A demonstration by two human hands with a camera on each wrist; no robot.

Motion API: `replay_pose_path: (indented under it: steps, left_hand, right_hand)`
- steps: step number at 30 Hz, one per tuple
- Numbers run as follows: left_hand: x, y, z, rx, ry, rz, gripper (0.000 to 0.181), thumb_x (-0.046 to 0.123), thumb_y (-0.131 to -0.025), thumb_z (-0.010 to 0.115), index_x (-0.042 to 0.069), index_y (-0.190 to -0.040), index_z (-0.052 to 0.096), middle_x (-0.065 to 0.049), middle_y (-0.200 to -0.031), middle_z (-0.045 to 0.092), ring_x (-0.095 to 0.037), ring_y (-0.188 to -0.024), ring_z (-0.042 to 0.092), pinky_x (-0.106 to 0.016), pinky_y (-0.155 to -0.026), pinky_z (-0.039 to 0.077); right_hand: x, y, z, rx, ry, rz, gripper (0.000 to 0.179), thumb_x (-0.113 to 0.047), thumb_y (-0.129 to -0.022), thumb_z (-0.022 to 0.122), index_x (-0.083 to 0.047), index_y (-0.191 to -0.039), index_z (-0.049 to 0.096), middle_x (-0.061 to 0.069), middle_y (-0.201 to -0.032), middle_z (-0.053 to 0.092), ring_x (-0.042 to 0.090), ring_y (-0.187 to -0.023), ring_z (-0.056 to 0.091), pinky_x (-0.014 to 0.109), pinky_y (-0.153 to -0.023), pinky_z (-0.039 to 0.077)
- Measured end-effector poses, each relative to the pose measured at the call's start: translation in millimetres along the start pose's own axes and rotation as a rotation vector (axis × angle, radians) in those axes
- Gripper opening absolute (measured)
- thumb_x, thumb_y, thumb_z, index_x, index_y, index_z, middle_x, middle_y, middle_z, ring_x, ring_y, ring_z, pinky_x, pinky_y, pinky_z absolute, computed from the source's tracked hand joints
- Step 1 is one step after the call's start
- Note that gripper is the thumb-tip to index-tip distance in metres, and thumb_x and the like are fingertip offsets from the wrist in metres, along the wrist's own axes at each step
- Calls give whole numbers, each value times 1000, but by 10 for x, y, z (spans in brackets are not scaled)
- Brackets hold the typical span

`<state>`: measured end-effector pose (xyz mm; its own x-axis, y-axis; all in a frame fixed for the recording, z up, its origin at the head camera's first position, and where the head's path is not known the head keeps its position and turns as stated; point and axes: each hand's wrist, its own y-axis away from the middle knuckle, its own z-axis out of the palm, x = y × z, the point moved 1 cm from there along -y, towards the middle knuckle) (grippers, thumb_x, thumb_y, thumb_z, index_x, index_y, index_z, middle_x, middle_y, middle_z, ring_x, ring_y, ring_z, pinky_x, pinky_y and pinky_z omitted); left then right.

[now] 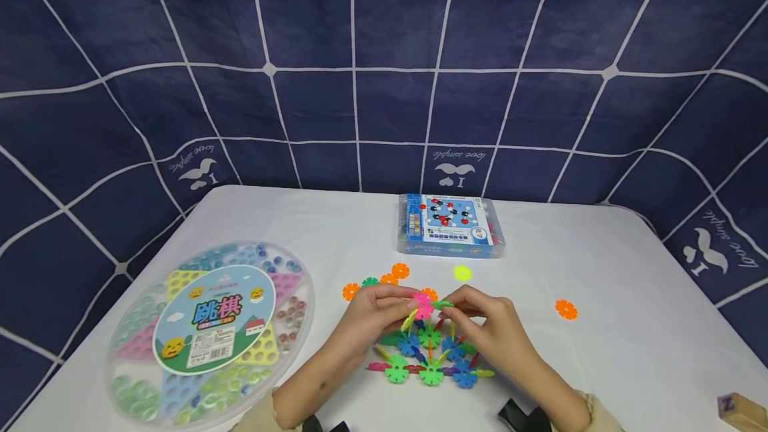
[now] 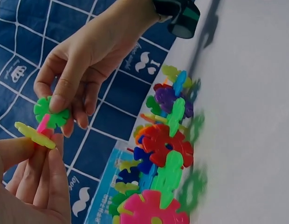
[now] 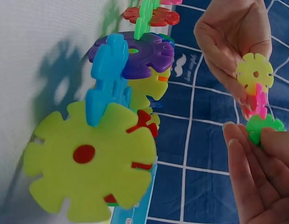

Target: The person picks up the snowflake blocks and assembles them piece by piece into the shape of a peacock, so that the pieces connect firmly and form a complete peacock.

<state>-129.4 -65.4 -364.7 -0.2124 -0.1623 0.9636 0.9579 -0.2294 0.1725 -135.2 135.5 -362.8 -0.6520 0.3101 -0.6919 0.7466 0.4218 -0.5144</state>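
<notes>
My left hand (image 1: 375,319) pinches a pink snowflake disc (image 1: 423,306) that has a yellow disc (image 3: 255,73) slotted onto it. My right hand (image 1: 492,322) grips a green disc (image 2: 50,112) between thumb and fingers, its edge meeting the pink disc. Whether those two are fully slotted together I cannot tell. Below both hands, a built structure of interlocked snowflake discs (image 1: 432,373) stands on the table, in green, blue, red, purple and yellow. The wrist views show its side close up, with a large yellow disc (image 3: 88,161) and a red disc (image 2: 168,145). My hands hide part of its back.
Loose orange discs (image 1: 401,271) lie behind my left hand, a yellow disc (image 1: 463,273) farther right. Another orange disc (image 1: 566,309) sits to the right. A plastic box (image 1: 451,224) is at the back, a round marble game board (image 1: 294,365) at left, a wooden block (image 1: 743,412) at lower right.
</notes>
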Motion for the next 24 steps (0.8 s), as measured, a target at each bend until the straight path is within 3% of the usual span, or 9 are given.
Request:
replay_pose_path:
  steps: [5, 12, 15, 19, 21, 24]
  left_hand:
    - [24, 8, -42, 3, -6, 6, 24, 7, -87, 66, -9, -105, 64, -16, -97, 68, -21, -86, 67, -33, -76, 53]
    - [7, -26, -85, 14, -52, 17, 25, 13, -89, 65, -6, -106, 65, -12, -93, 69, -13, -76, 63, -23, -71, 52]
    - [20, -45, -90, -29, 27, 0, 35, 23, -91, 62, -3, -115, 61, -9, -107, 64, -16, -88, 61, -29, -76, 53]
    - [17, -55, -73, -108, 148, -29, 42, 19, -90, 64, 0, -126, 54, -12, -120, 54, -26, -104, 57, -36, -85, 50]
    - [7, -55, -66, -100, 140, -23, 42, 13, -88, 67, 0, -126, 54, -14, -116, 55, -26, -100, 59, -33, -84, 50]
    - [0, -59, -70, -36, 99, -1, 39, 8, -85, 69, -2, -121, 57, -13, -107, 60, -23, -92, 61, -29, -81, 51]
  right_hand:
    - [-16, -46, 31, -42, 11, -23, 14, 2, -84, 67, -11, -88, 65, -3, -79, 68, 12, -65, 65, 26, -65, 55]
    - [-9, -73, 103, -27, 67, -36, 15, 3, -83, 68, -12, -85, 64, -4, -77, 68, 11, -68, 66, 24, -65, 54]
    - [-2, -86, 124, 41, 117, -44, 20, 6, -79, 71, -11, -85, 63, -3, -75, 68, 8, -66, 65, 23, -65, 54]
    - [18, -80, 139, 98, 182, -26, 24, 7, -76, 73, -12, -86, 64, -3, -75, 68, 5, -66, 63, 23, -64, 54]
    - [25, -75, 132, 58, 179, 6, 19, 4, -78, 73, -11, -88, 65, -2, -78, 68, 4, -70, 63, 23, -65, 54]
    - [80, -87, 6, -63, 123, 79, 17, -2, -82, 71, -9, -96, 67, 0, -89, 69, 5, -78, 63, 23, -67, 54]
